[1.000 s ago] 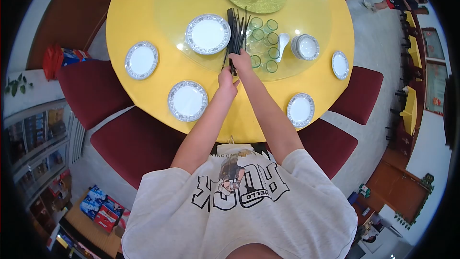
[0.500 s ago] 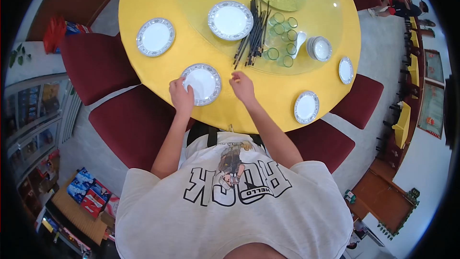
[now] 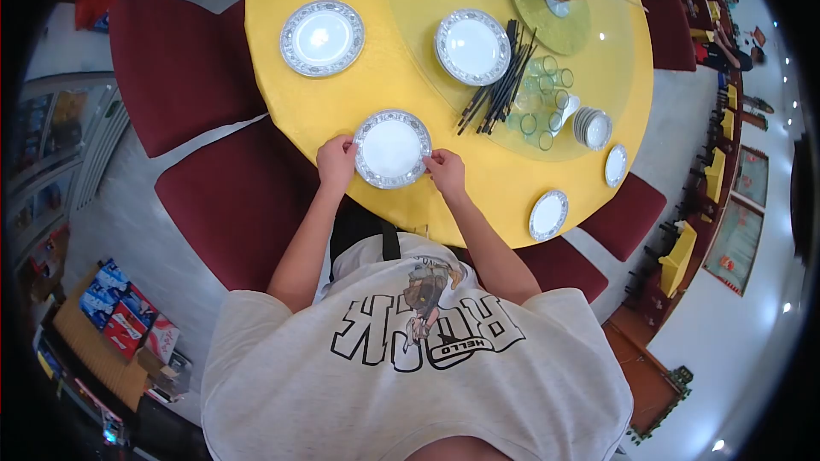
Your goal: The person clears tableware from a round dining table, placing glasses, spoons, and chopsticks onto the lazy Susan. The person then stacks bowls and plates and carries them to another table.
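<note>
A white plate (image 3: 392, 150) with a grey patterned rim lies at the near edge of the round table, between my hands. My left hand (image 3: 336, 160) pinches its left rim. On the right rim, the fingers and thumb of my right hand (image 3: 445, 172) are closed in the same way. Beyond it on the table's glass turntable sit a similar plate or stack of plates (image 3: 472, 47) and a loose bundle of dark chopsticks (image 3: 504, 81). Another patterned plate (image 3: 322, 37) lies farther along the left side.
Several clear glasses (image 3: 547, 98), a white spoon (image 3: 565, 114) and stacked bowls (image 3: 594, 129) stand on the turntable. Smaller-looking plates (image 3: 548, 214) lie along the right edge. Dark red chairs (image 3: 235, 201) ring the yellow-covered table (image 3: 342, 107). A person (image 3: 726, 53) is far right.
My right hand has moved from above the tabletop onto the plate's right rim. My left hand stays on its left side. The whole view has shifted, showing more of the turntable's far side.
</note>
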Available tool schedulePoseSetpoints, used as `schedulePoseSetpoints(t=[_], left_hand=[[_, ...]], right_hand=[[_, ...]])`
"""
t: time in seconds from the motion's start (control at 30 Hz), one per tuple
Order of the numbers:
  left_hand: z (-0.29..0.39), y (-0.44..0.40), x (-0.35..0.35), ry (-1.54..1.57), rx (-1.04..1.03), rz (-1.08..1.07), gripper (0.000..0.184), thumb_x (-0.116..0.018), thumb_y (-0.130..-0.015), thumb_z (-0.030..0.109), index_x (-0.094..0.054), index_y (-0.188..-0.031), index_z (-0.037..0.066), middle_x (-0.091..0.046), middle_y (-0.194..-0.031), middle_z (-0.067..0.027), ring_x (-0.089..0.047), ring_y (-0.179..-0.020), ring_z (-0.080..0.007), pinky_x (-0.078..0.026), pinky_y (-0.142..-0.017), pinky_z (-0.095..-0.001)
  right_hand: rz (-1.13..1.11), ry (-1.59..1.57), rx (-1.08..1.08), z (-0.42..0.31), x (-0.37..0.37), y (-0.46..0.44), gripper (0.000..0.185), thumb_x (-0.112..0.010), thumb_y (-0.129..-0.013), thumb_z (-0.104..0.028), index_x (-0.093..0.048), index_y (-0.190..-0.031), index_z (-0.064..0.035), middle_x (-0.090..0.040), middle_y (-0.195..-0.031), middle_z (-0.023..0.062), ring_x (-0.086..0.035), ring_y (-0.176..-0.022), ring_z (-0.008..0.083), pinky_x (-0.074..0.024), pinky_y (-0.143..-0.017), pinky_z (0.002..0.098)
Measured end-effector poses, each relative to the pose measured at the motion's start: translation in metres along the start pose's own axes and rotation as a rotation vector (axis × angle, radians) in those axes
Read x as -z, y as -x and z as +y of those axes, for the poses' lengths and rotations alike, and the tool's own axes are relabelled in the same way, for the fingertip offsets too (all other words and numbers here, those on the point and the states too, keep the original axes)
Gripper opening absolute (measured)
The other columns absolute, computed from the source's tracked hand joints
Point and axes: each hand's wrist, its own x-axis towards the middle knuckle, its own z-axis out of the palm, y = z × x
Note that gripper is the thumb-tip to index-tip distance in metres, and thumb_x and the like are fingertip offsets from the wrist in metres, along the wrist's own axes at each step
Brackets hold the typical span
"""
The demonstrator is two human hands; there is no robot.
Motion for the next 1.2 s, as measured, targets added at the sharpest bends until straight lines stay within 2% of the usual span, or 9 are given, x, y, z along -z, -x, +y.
schedulePoseSetpoints(t=[0.1, 0.17, 0.4, 0.83, 0.9, 0.97, 1.0, 1.07, 1.2], left_hand=[[0.015, -0.023, 0.027, 0.036, 0.066, 0.029, 0.016, -0.067, -0.080, 0.013, -0.070, -0.091, 0.001, -0.069, -0.082, -0.0141, -0.067, -0.076, -0.0257, -0.052, -0.071, -0.0339], [0.019, -0.046, 0.054, 0.024, 0.078, 0.066, 0.017, -0.068, -0.079, 0.014, -0.070, -0.091, 0.002, -0.069, -0.083, -0.0138, -0.067, -0.077, -0.0253, -0.052, -0.071, -0.0333], [0.031, -0.180, 0.120, -0.245, 0.002, 0.189, 0.021, -0.070, -0.077, 0.021, -0.071, -0.090, 0.004, -0.070, -0.086, -0.0130, -0.068, -0.082, -0.0286, -0.053, -0.076, -0.0368], [0.040, -0.220, 0.139, -0.569, 0.037, 0.147, 0.020, -0.067, -0.076, 0.025, -0.070, -0.086, 0.008, -0.069, -0.088, -0.0134, -0.067, -0.086, -0.0321, -0.053, -0.078, -0.0412], [0.025, -0.228, 0.137, -0.422, -0.027, 0.158, 0.025, -0.068, -0.075, 0.022, -0.072, -0.095, 0.008, -0.070, -0.088, -0.0113, -0.068, -0.082, -0.0271, -0.055, -0.074, -0.0374], [0.026, -0.227, 0.134, -0.007, 0.182, 0.071, 0.025, -0.068, -0.077, 0.013, -0.070, -0.100, 0.002, -0.070, -0.085, -0.0097, -0.068, -0.075, -0.0197, -0.056, -0.066, -0.0310], [0.022, -0.228, 0.134, -0.016, 0.168, 0.059, 0.025, -0.068, -0.077, 0.013, -0.070, -0.100, 0.002, -0.070, -0.085, -0.0097, -0.068, -0.075, -0.0197, -0.056, -0.066, -0.0310], [0.007, -0.232, 0.130, 0.253, 0.224, 0.044, 0.026, -0.066, -0.080, 0.004, -0.067, -0.103, -0.005, -0.068, -0.085, -0.0094, -0.066, -0.071, -0.0150, -0.055, -0.061, -0.0260], [-0.007, -0.200, 0.122, 0.232, 0.216, -0.012, 0.025, -0.064, -0.081, 0.001, -0.064, -0.104, -0.009, -0.067, -0.090, -0.0115, -0.065, -0.072, -0.0165, -0.055, -0.062, -0.0276]], right_hand=[[-0.002, 0.010, 0.029, -0.045, 0.002, -0.005, 0.020, -0.069, -0.080, -0.014, -0.067, -0.088, 0.0039, -0.068, -0.071, 0.0109, -0.065, -0.062, 0.0156, -0.0517, -0.057, 0.0292], [-0.010, 0.036, 0.207, -0.080, -0.008, -0.023, 0.021, -0.070, -0.079, -0.015, -0.068, -0.087, 0.0047, -0.068, -0.070, 0.0117, -0.065, -0.060, 0.0153, -0.0514, -0.055, 0.0296], [-0.068, 0.079, 0.218, -0.207, -0.065, -0.127, 0.023, -0.074, -0.074, -0.022, -0.072, -0.080, 0.0001, -0.067, -0.065, 0.0082, -0.063, -0.054, 0.0160, -0.0501, -0.054, 0.0288], [0.232, 0.247, 0.320, -0.231, -0.099, -0.143, 0.017, -0.076, -0.068, -0.020, -0.072, -0.077, -0.0053, -0.069, -0.076, 0.0122, -0.067, -0.073, 0.0277, -0.0529, -0.069, 0.0367], [0.302, 0.243, 0.326, -0.226, -0.105, -0.145, 0.017, -0.075, -0.068, -0.020, -0.072, -0.076, -0.0053, -0.069, -0.078, 0.0130, -0.067, -0.074, 0.0290, -0.0531, -0.070, 0.0376], [0.310, 0.104, 0.294, -0.221, -0.110, -0.150, 0.015, -0.074, -0.067, -0.018, -0.072, -0.078, -0.0065, -0.069, -0.083, 0.0149, -0.067, -0.079, 0.0306, -0.0535, -0.072, 0.0388], [0.325, 0.093, 0.285, -0.221, -0.111, -0.154, 0.015, -0.074, -0.067, -0.018, -0.072, -0.078, -0.0065, -0.069, -0.083, 0.0149, -0.067, -0.079, 0.0306, -0.0535, -0.072, 0.0388], [0.122, 0.153, 0.187, -0.222, -0.109, -0.157, 0.015, -0.071, -0.066, -0.016, -0.072, -0.079, -0.0070, -0.069, -0.085, 0.0156, -0.067, -0.082, 0.0317, -0.0537, -0.073, 0.0399], [0.122, 0.237, 0.306, -0.191, -0.103, -0.140, 0.013, -0.068, -0.067, -0.016, -0.072, -0.076, -0.0072, -0.068, -0.079, 0.0165, -0.067, -0.078, 0.0335, -0.0541, -0.072, 0.0405]])
